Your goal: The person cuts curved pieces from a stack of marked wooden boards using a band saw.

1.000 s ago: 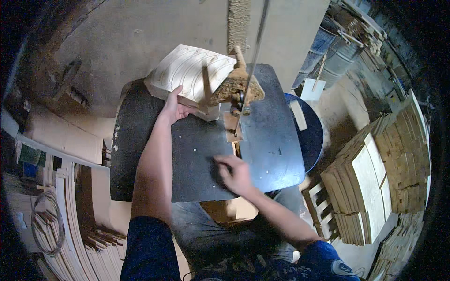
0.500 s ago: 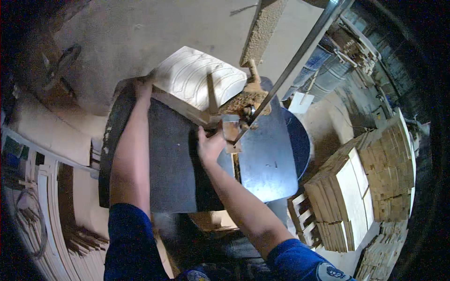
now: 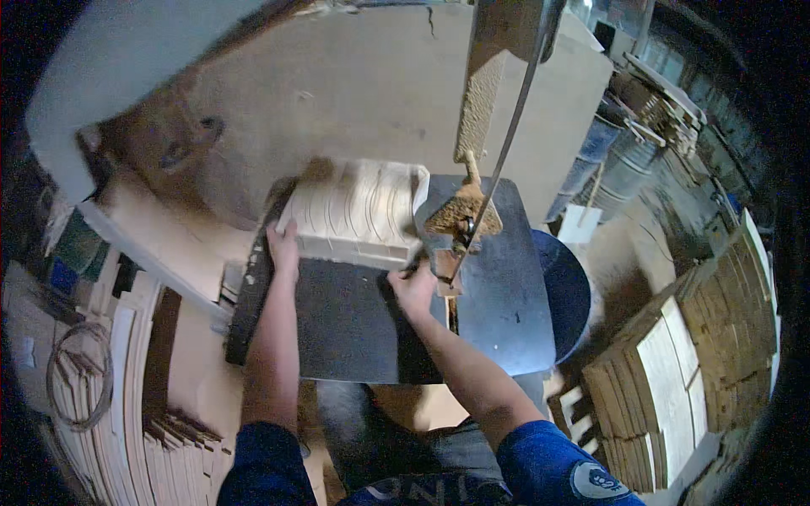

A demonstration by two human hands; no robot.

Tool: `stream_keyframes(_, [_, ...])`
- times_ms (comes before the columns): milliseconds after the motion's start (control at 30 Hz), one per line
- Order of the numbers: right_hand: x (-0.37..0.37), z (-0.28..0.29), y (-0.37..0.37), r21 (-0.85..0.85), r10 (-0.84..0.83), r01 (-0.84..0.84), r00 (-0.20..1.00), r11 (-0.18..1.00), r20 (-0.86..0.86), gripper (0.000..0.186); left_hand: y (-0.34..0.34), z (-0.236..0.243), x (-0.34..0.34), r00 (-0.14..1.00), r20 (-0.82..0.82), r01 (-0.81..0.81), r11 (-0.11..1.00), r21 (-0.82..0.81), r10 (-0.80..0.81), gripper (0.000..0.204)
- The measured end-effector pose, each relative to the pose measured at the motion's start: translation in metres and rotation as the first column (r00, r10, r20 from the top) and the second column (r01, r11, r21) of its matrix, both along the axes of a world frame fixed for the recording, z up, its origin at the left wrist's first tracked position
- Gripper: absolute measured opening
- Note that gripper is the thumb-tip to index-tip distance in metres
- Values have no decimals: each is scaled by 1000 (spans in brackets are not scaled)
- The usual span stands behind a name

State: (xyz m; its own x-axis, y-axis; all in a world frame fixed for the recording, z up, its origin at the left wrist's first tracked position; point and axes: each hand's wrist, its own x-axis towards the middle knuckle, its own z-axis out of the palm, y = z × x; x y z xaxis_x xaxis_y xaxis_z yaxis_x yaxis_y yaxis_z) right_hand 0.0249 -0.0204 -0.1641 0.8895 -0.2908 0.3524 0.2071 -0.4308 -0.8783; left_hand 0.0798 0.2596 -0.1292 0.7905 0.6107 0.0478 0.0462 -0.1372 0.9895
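Note:
A thick pale wooden block [image 3: 359, 202], its top marked with several curved lines, lies on the dark saw table [image 3: 346, 325]. My left hand [image 3: 285, 246] grips its left end, fingers on the near left corner. At the near right corner, my right hand [image 3: 413, 289] holds the block with thumb and fingers; part of that grip is hidden. Just right of this hand, the long thin bandsaw blade [image 3: 504, 148] runs down to the table, slanting in the picture. Beside the blade, a sawdust-covered guide part [image 3: 460, 211] stands close to the block's right end.
A sawdust-caked upright [image 3: 481, 105] rises behind the blade. Right of the table are a dark round drum [image 3: 564, 291] and stacked cut boards [image 3: 637, 396]. Long planks [image 3: 105, 396] lean at the left, with a coiled cable [image 3: 80, 375] by them. A metal barrel [image 3: 629, 173] stands far right.
The block has turned so its near edge lies more level across the table, and its right end sits left of the guide. Both hands have moved with it. The whole view has shifted.

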Motion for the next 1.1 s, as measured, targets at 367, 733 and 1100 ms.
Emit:
stream_keyframes(367, [-113,-1,-67,180,557,-531,817,828,-149,44,33,26,-286,730,-612,33,910,-412,-304,54])
stream_keyframes(733, [-146,42,-107,321,442,-323,781,890,-442,45,-61,5,-366,981,-189,-75,817,-572,-42,64])
stream_keyframes(1100, [-150,22,-234,351,323,-163,824,922,-466,35,-263,10,-417,992,-93,-13,653,-758,-88,72])
